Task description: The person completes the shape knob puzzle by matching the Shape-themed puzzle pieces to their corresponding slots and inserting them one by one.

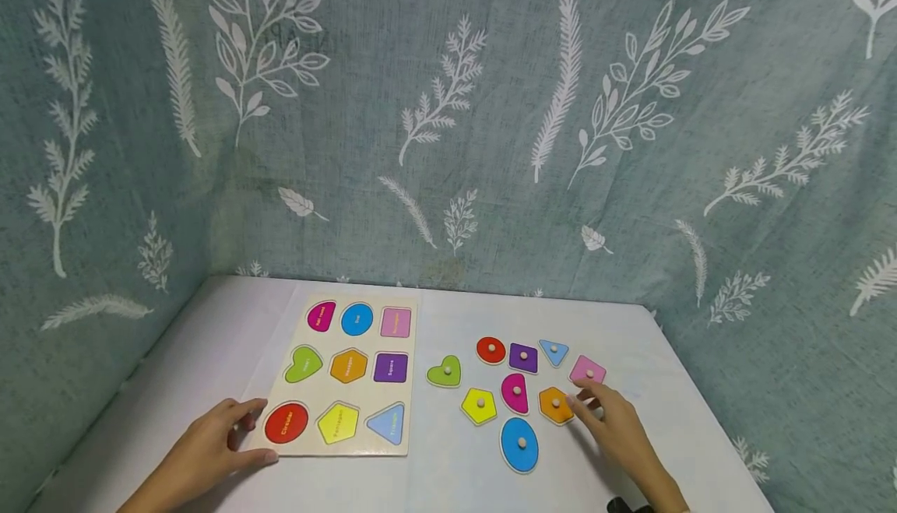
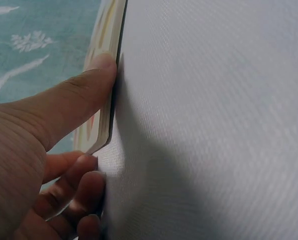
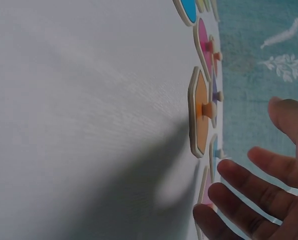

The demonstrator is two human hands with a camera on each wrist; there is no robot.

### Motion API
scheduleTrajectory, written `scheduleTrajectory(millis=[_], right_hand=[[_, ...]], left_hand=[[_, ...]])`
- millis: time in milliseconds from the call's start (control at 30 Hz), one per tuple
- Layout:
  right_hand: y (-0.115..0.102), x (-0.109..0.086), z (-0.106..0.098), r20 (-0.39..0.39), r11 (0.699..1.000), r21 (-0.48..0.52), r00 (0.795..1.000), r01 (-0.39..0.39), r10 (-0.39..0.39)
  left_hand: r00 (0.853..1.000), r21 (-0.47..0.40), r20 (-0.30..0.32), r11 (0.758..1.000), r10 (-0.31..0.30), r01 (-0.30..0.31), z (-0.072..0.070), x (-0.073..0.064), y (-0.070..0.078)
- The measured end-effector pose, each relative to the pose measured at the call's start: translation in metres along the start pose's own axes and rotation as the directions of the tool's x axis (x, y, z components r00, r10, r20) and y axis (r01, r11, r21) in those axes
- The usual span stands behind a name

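Note:
My left hand (image 1: 213, 451) holds the near left corner of a cream wooden puzzle board (image 1: 318, 392). In the left wrist view its thumb (image 2: 84, 95) lies against the board edge (image 2: 106, 125), with the other fingers bent around the corner. Over the loose knobbed pieces hovers my right hand (image 1: 617, 423), fingers relaxed and holding nothing. Closest to it are the orange hexagon piece (image 1: 550, 413) and the pink rectangle piece (image 1: 589, 364). The right wrist view shows the spread fingers (image 3: 243, 182) beside the orange hexagon's knob (image 3: 208, 110), apart from it.
Other knobbed pieces lie between board and right hand: green heart (image 1: 440, 377), red circle (image 1: 490, 344), purple square (image 1: 517, 361), blue triangle (image 1: 553, 356), magenta half-round (image 1: 512, 400), yellow pentagon (image 1: 475, 412), blue oval (image 1: 518, 458). Leaf-patterned cloth (image 1: 490, 225) surrounds the white table (image 1: 673, 388).

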State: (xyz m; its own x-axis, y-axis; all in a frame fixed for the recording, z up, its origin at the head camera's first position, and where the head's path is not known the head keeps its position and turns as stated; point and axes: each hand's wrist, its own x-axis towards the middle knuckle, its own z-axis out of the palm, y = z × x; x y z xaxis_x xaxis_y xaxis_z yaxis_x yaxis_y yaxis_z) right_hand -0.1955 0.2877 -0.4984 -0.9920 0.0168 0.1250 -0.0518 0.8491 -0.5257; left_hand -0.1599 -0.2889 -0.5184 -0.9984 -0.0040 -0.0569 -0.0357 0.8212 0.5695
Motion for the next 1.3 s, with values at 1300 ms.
scheduleTrajectory(millis=[1300], right_hand=[[0.011,0.087,0.002,-0.025,0.999,0.040,1.000,0.014,-0.013]], left_hand=[[1.000,-0.157,0.002,0.988,-0.001,0.002,-0.003,-0.004,-0.014]])
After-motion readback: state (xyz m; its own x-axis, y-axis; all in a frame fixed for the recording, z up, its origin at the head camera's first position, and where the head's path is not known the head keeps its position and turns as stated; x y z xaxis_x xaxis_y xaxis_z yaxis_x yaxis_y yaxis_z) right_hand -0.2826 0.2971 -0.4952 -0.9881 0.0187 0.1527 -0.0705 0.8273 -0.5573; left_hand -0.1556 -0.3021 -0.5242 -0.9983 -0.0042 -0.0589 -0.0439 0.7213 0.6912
